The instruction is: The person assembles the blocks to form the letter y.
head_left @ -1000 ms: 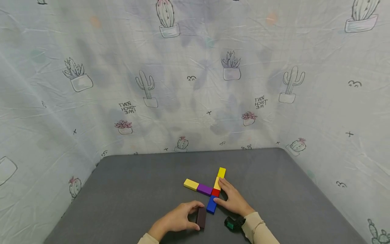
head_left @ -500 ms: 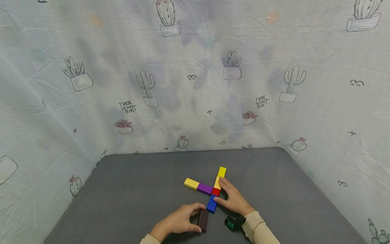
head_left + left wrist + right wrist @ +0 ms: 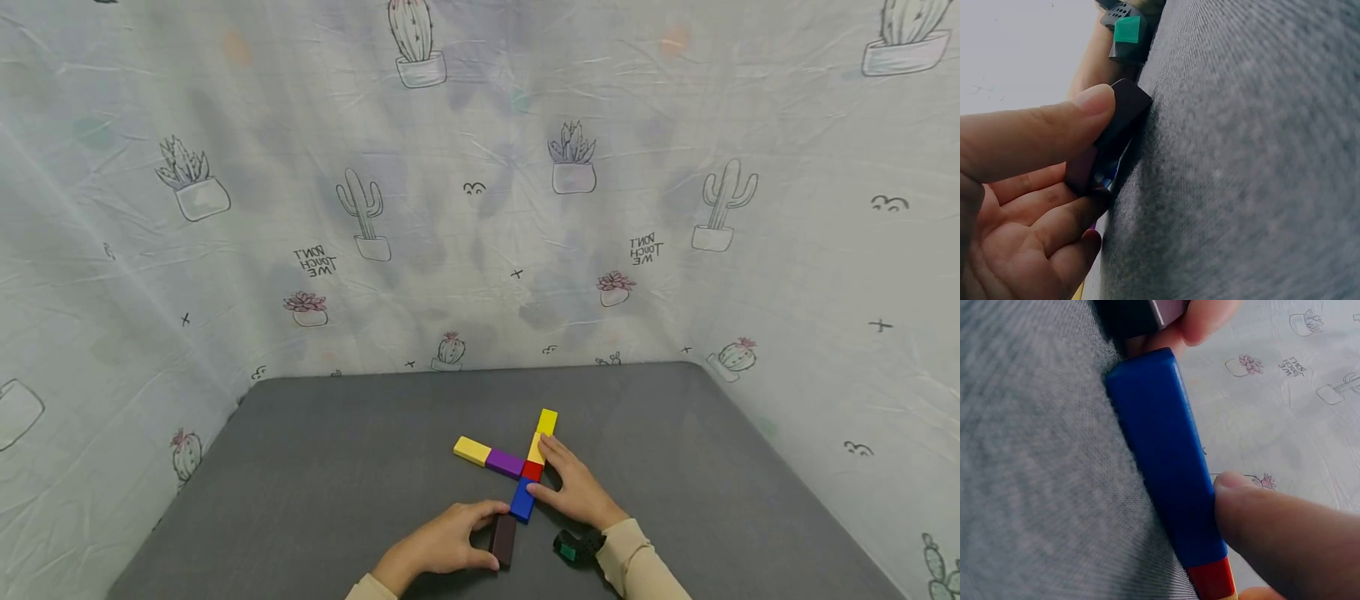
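My left hand (image 3: 450, 537) pinches a dark brown block (image 3: 503, 540) between thumb and fingers, close to the table. Its far end lies near the front end of a blue block (image 3: 522, 502). From the blue block a line runs away through a small red block (image 3: 532, 472), a pale yellow block (image 3: 535, 447) and a bright yellow block (image 3: 547, 422). My right hand (image 3: 579, 493) rests over this line, thumb pressing the blue block (image 3: 1160, 444), fingertips at the pale yellow one. Left of the red block, a purple block (image 3: 505, 463) joins another pale yellow block (image 3: 472, 451).
The blocks lie on a dark grey cloth-covered table (image 3: 337, 450). A cactus-print curtain (image 3: 480, 233) hangs behind it and along both sides. At my right wrist is a black device with a green patch (image 3: 567, 550).
My left hand has moved slightly right with the dark brown block, bringing it nearly in line with the blue block. The right hand has stayed in place on the blocks.
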A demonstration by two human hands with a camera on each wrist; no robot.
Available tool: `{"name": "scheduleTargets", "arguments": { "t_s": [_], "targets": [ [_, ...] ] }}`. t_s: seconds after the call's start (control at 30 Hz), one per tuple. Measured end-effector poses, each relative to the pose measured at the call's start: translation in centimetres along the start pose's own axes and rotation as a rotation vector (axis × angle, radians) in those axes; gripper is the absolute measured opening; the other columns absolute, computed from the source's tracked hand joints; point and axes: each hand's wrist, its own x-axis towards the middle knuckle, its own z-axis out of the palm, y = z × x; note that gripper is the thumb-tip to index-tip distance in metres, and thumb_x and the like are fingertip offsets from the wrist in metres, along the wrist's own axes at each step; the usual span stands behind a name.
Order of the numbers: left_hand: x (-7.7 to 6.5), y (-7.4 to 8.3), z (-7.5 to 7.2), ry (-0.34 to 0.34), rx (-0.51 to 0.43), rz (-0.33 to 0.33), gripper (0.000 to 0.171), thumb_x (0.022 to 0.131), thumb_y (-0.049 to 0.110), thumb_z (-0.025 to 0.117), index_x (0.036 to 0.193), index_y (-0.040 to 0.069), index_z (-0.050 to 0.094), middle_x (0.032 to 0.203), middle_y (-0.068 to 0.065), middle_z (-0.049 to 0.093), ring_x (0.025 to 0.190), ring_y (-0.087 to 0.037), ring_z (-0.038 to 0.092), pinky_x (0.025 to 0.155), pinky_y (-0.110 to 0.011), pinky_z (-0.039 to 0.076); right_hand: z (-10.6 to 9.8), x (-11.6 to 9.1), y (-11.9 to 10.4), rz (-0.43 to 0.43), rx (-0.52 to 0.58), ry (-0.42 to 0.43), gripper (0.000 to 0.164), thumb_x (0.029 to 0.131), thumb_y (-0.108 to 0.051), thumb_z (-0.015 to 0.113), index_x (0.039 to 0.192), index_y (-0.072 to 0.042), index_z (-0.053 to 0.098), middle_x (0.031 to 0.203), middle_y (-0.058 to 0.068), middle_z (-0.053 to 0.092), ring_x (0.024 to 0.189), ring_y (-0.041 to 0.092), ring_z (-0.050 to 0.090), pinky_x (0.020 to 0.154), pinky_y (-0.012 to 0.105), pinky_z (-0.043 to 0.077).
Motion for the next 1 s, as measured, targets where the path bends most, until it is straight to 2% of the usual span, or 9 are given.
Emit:
{"name": "scheduleTargets", "arguments": {
  "t_s": [0.6, 0.87, 1.0],
  "targets": [
    [0.27, 0.11, 0.34, -0.013, 0.031, 0.007, 0.069, 0.084, 0.027, 0.072, 0.143, 0.006, 0.042, 0.146, -0.008, 0.045, 0.129, -0.015, 0.048, 0.103, -0.036, 0.043, -0.01, -0.14, -0.05, -0.010, 0.002, 0.009, 0.080, 0.085, -0.052, 0.062, 0.143, -0.001, 0.040, 0.152, 0.013, 0.033, 0.142, 0.033, 0.027, 0.109, 0.056, 0.029],
    [0.40, -0.22, 0.50, -0.022, 0.108, 0.054, 0.072, 0.086, 0.033, 0.068, 0.145, 0.006, 0.037, 0.148, -0.008, 0.040, 0.134, -0.015, 0.042, 0.105, -0.033, 0.041, 0.08, -0.17, 0.01, -0.011, 0.003, 0.012, 0.080, 0.085, -0.052, 0.062, 0.143, -0.001, 0.040, 0.152, 0.012, 0.033, 0.142, 0.033, 0.027, 0.109, 0.056, 0.029],
    [0.43, -0.17, 0.57, -0.015, 0.126, 0.057, 0.072, 0.086, 0.035, 0.067, 0.146, 0.007, 0.037, 0.148, -0.007, 0.040, 0.134, -0.014, 0.041, 0.106, -0.033, 0.041, 0.07, -0.15, 0.01, -0.005, 0.004, 0.011, 0.080, 0.085, -0.053, 0.062, 0.143, -0.002, 0.039, 0.152, 0.012, 0.033, 0.142, 0.032, 0.027, 0.109, 0.057, 0.029]
  ]
}}
